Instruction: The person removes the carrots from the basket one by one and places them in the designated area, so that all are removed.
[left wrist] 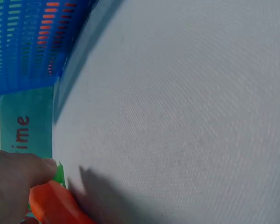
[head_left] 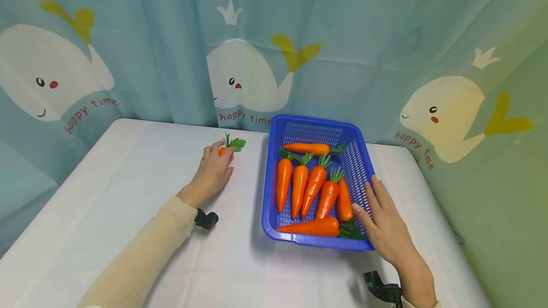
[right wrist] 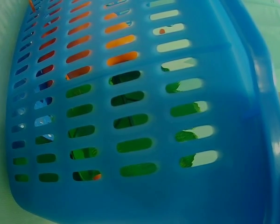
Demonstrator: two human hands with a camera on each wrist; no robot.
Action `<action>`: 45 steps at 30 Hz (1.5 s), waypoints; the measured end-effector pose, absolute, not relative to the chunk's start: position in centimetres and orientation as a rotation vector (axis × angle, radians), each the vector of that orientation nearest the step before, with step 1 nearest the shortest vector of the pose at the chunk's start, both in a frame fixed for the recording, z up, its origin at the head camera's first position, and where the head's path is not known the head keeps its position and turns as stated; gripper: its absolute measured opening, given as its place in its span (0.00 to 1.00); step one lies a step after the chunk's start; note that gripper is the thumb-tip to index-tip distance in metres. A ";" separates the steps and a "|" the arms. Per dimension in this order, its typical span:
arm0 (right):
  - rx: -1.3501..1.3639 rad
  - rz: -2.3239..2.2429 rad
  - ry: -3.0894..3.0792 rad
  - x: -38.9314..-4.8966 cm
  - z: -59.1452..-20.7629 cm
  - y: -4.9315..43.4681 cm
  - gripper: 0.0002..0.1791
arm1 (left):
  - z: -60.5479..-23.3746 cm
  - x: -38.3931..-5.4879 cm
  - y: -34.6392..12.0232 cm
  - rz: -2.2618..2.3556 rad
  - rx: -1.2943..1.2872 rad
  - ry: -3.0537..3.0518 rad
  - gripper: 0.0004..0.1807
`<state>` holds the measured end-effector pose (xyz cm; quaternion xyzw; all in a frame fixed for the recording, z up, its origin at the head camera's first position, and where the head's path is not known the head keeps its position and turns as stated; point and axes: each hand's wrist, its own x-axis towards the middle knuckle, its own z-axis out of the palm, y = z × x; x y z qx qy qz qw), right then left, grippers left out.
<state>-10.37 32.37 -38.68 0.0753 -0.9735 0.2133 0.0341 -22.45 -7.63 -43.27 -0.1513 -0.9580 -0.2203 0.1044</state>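
Note:
My left hand (head_left: 212,168) grips a carrot (head_left: 222,151) by its top end over the left side of the white table. Green leaves (head_left: 237,144) stick out past the fingertips, and most of the carrot's body is hidden under the hand. In the left wrist view the thumb (left wrist: 23,171) presses against the orange carrot (left wrist: 56,205). My right hand (head_left: 387,222) rests on the right rim of a blue plastic basket (head_left: 269,189), its fingers straight along the edge and the thumb reaching over the inside. Several carrots (head_left: 314,184) with green tops lie in the basket.
Pale table cloth (head_left: 239,260) covers the tabletop under both arms. Behind the table hangs a blue-green curtain (head_left: 364,61) printed with white whales, close to the basket's far edge. A slotted basket wall (right wrist: 233,140) fills the right wrist view.

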 end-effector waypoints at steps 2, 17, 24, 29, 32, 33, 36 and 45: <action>0.230 0.657 -2.987 -10.4 -38.6 32.3 0.40 | -42.9 -22.4 -7.7 -0.632 -0.470 -2.814 0.29; 0.216 0.690 -2.973 -10.1 -39.4 32.4 0.40 | -35.5 -22.4 -0.6 -0.685 -0.760 -2.636 0.24; 0.232 0.687 -2.981 -10.3 -39.6 32.2 0.40 | -34.1 -22.5 2.5 -0.714 -0.895 -2.706 0.25; 0.233 0.694 -2.985 -10.3 -39.6 32.0 0.40 | -33.2 -23.2 4.6 -0.791 -0.933 -2.809 0.27; 0.239 0.683 -2.979 -10.5 -39.2 32.0 0.40 | -33.1 -23.4 6.1 -0.797 -0.897 -2.923 0.28; 0.243 0.677 -2.975 -10.6 -39.1 32.1 0.39 | -33.2 -23.5 6.6 -0.790 -0.887 -2.970 0.29; 0.247 0.662 -2.975 -10.7 -38.8 32.3 0.39 | -34.0 -23.3 7.8 -0.663 -0.858 -3.126 0.31; 0.263 0.633 -2.965 -10.4 -38.9 32.3 0.39 | -36.3 -22.3 9.3 -0.066 -0.777 -3.278 0.27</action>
